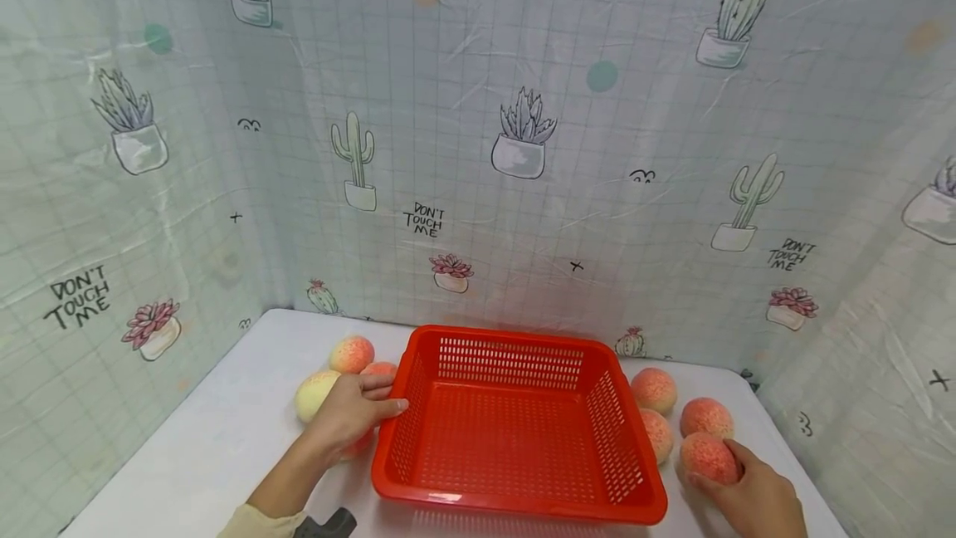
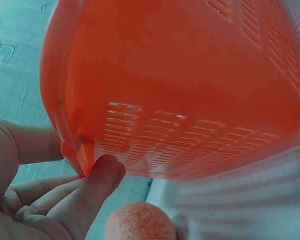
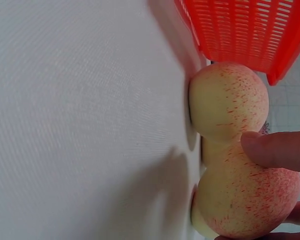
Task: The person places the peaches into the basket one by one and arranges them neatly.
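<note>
A red plastic basket [image 1: 515,502] with slotted walls stands in the middle of the table, nothing inside it. At its left rim my left hand [image 1: 351,412] pinches the edge, thumb on one side and fingers on the other; the left wrist view shows this grip on the basket [image 2: 155,65] close up. My right hand [image 1: 765,495] grips a pink-and-yellow peach [image 1: 708,457] to the right of the basket. The right wrist view shows the held peach [image 3: 245,195] with the thumb on it, and another peach [image 3: 229,100] beside it, near the basket wall.
Several more peaches lie right of the basket, among them one peach [image 1: 654,389] at the back. Left of it, a yellow peach [image 1: 315,395] and others sit near my left hand, partly hidden. A cactus-print curtain [image 1: 478,214] surrounds the white table [image 1: 202,438].
</note>
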`<state>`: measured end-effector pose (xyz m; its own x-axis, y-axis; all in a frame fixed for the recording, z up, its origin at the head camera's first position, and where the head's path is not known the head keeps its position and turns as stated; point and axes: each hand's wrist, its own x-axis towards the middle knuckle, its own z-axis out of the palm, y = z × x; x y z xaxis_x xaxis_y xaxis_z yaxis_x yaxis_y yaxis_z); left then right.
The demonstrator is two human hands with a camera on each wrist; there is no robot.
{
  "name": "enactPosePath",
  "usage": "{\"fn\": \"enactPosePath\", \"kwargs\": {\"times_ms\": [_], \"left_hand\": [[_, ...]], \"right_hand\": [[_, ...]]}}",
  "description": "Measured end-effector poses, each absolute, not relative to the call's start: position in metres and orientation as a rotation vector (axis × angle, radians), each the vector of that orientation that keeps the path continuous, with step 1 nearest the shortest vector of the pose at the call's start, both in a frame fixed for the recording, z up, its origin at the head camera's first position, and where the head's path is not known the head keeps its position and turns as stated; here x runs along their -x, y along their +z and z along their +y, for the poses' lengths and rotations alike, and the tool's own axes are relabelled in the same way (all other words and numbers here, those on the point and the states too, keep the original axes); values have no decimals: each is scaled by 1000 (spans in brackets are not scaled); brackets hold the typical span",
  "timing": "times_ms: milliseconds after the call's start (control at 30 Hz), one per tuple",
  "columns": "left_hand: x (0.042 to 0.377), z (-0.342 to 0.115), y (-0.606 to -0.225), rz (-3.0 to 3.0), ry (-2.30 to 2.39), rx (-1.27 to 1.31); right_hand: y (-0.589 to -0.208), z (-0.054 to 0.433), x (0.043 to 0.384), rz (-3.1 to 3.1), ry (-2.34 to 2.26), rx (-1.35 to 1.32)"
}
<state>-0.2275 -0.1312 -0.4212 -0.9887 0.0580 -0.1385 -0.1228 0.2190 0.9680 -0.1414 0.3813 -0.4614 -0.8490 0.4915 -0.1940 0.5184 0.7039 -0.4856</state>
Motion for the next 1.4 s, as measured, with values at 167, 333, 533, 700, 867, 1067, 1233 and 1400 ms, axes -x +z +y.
{"fn": "enactPosePath", "kwargs": {"times_ms": [167, 333, 533, 700, 867, 1067, 1233, 1400], "left_hand": [[227, -131, -424, 2320, 1897, 67], [227, -132, -424, 2313, 1898, 47], [227, -132, -424, 2300, 1893, 62], [228, -132, -424, 2305, 1884, 82], [227, -133, -424, 2304, 1879, 92], [227, -133, -424, 2294, 1890, 84], [227, -133, -424, 2313, 1896, 81], [227, -134, -425, 2313, 1896, 79]], "right_hand": [[-458, 384, 140, 2876, -812, -809], [-453, 382, 139, 2894, -819, -812], [-445, 379, 137, 2905, -806, -805], [-439, 378, 137, 2898, -807, -798], [-433, 374, 138, 2913, -808, -782], [-422, 368, 136, 2933, -786, -751], [-415, 364, 136, 2947, -772, -732], [-413, 363, 137, 2955, -759, -733]]}}
